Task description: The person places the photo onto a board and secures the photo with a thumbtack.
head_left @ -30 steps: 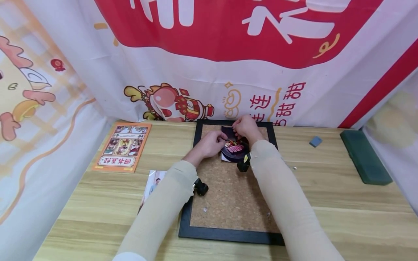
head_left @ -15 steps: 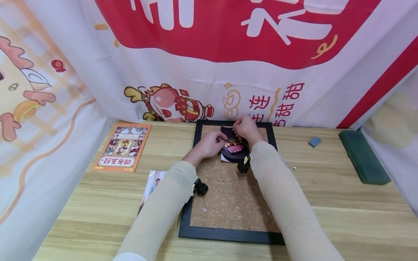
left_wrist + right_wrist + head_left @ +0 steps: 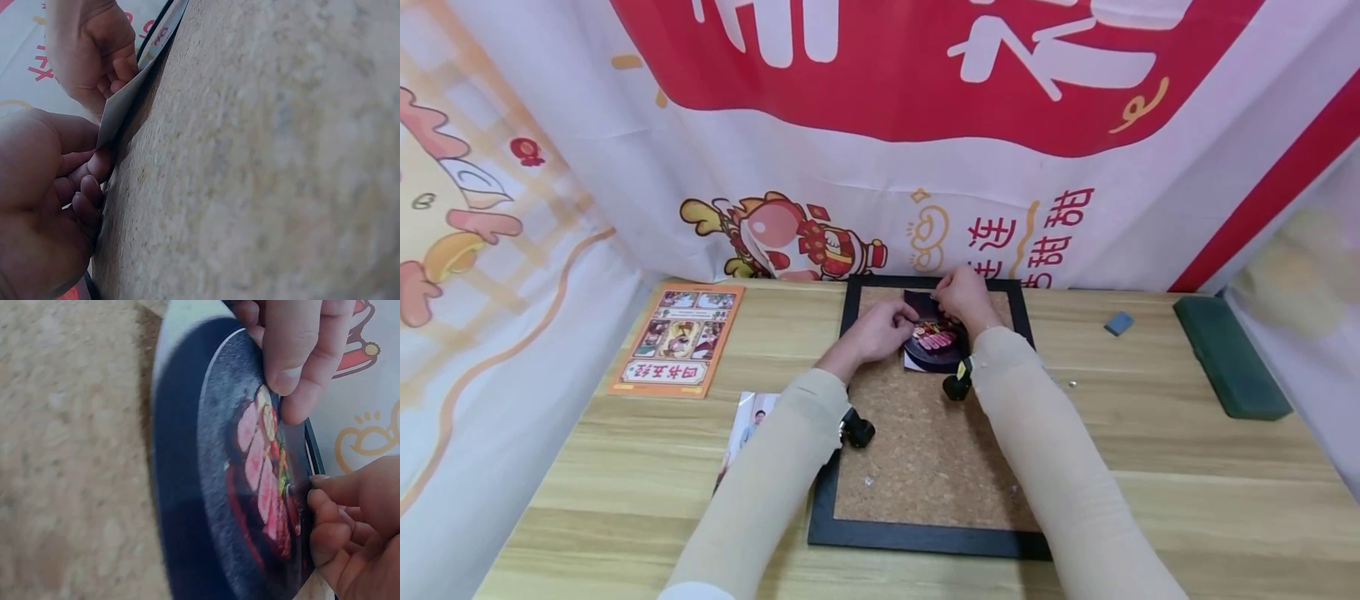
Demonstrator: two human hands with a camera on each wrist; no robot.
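A glossy photo (image 3: 936, 335) of sliced meat on a dark round plate lies near the far end of a black-framed cork board (image 3: 925, 450). My left hand (image 3: 877, 331) pinches its left edge, thumb on the printed face (image 3: 262, 469). In the left wrist view, the photo's pale back (image 3: 119, 112) stands tilted off the cork at the left fingers. My right hand (image 3: 964, 293) has thumb and fingertips pinched together at the photo's upper edge, around a small pale thing mostly hidden by the fingers; I cannot tell its kind.
An orange printed booklet (image 3: 677, 340) lies left of the board, and another photo (image 3: 747, 429) is partly under the left sleeve. A blue block (image 3: 1118, 323) and a dark green case (image 3: 1231, 358) sit to the right. Small clear bits (image 3: 869, 481) dot the cork. A printed curtain (image 3: 880, 167) hangs behind.
The head view has shifted slightly. Both hands stay at the same places on the photo, with no other visible change.
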